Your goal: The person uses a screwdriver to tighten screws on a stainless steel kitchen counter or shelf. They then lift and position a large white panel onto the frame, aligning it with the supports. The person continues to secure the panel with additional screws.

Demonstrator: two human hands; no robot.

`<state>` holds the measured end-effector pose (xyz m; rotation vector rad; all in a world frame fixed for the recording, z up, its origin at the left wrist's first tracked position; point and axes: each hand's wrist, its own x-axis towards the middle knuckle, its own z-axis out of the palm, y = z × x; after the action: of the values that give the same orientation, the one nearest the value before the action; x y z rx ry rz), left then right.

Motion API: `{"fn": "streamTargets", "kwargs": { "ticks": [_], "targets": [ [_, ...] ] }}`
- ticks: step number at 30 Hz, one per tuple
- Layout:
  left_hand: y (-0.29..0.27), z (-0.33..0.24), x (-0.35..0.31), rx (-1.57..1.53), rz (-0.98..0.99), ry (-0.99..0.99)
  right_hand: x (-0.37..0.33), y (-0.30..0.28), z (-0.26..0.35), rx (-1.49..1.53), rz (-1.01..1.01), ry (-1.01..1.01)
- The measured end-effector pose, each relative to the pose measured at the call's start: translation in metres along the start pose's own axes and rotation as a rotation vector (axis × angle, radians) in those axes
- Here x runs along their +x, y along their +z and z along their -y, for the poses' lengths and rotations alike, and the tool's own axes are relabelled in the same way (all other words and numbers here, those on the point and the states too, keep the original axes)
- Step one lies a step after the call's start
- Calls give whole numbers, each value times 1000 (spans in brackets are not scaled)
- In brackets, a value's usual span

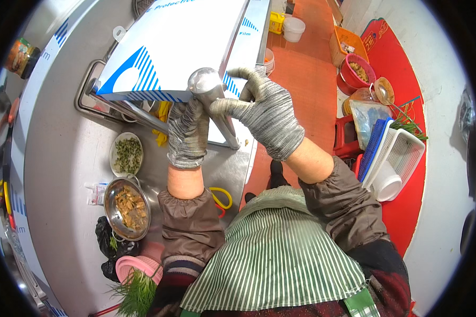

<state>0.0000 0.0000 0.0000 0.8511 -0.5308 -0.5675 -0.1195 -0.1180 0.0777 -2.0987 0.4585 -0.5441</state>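
A shiny metal piece with a rounded end [205, 82] stands at the edge of a large box-shaped metal appliance [182, 42] covered in white and blue film. My left hand [188, 132], in a grey knitted glove, is closed around its near left side. My right hand [272, 113], gloved alike, is at its right, thumb against the metal and index finger stretched apart above; its other fingers are partly hidden. Below the hands a metal bar [226, 132] slants down to the steel worktop [225, 171]. I cannot make out the metal piece's exact kind.
At left on the worktop are a bowl of chopped greens [128, 153], a metal pan of brown food pieces [127, 208], yellow-handled scissors [222, 196] and a pink basket [132, 267] with green stalks. White baskets [402, 153] and a pink basin [357, 71] stand at right beside the red floor [301, 79].
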Motion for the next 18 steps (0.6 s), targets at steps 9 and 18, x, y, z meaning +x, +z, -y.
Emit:
{"fn": "streamTargets", "kwargs": {
  "ticks": [9,18],
  "targets": [
    [26,-5,-2,-223,-88,26,9,7,-13,460,151,190],
    [13,-19,-6,-92,11,82,9,21,-15,540,54,182]
  ]
}}
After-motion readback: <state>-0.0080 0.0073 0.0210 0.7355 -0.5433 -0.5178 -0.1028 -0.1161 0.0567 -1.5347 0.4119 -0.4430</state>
